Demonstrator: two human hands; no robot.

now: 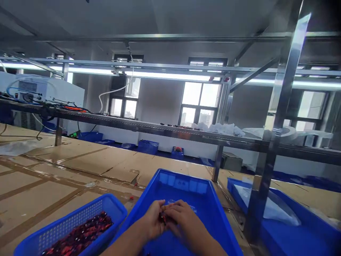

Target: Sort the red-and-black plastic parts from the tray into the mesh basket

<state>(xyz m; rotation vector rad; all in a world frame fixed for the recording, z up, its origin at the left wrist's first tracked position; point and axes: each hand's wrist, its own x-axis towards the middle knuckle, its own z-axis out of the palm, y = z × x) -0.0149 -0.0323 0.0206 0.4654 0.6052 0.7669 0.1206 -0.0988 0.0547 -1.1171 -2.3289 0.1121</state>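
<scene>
Over a large blue bin [183,184], my left hand [154,219] and my right hand [183,218] meet with their fingers curled around a small dark and red piece [162,217]. Much of the piece is hidden by the fingers, and the right hand is slightly blurred. To the left stands a blue perforated basket [112,203] holding many small dark and red pieces [80,234]. A little dark object lies at the bin's bottom near the lower frame edge.
Brown cardboard [106,160] covers the table. A metal post [263,177] rises at the right, beside another blue bin [298,234] with a plastic bag [269,208]. A raised metal shelf [149,128] crosses behind, carrying white plastic [221,128] and small parts.
</scene>
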